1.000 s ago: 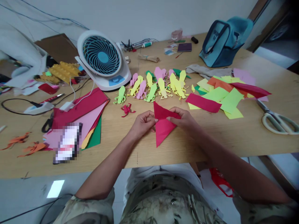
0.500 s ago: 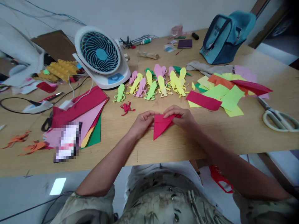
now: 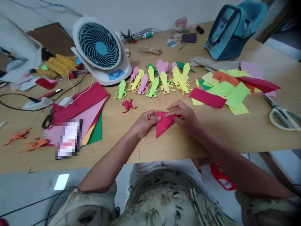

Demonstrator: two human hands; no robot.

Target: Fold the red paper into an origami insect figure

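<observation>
A red sheet of paper (image 3: 162, 126), folded to a triangle with one point toward me, is held just above or on the table's front part; I cannot tell which. My left hand (image 3: 147, 122) pinches its left edge, thumb on top. At the right corner my right hand (image 3: 183, 115) grips the paper between thumb and fingers, the index finger lying along the upper side. A small red folded paper figure (image 3: 128, 105) lies beyond my left hand. Behind it stand several yellow, green and pink paper figures (image 3: 154, 86).
A white fan (image 3: 102, 50) stands at the back left. Coloured paper sheets (image 3: 80, 106) and a phone (image 3: 69, 138) lie left, near orange figures (image 3: 35, 144). At right are loose paper pieces (image 3: 216, 92), scissors (image 3: 282, 114) and a blue bag (image 3: 231, 33).
My left thumb has come onto the top of the red paper. My right hand has shifted a little, with its index finger raised and stretched. The view has tilted slightly.
</observation>
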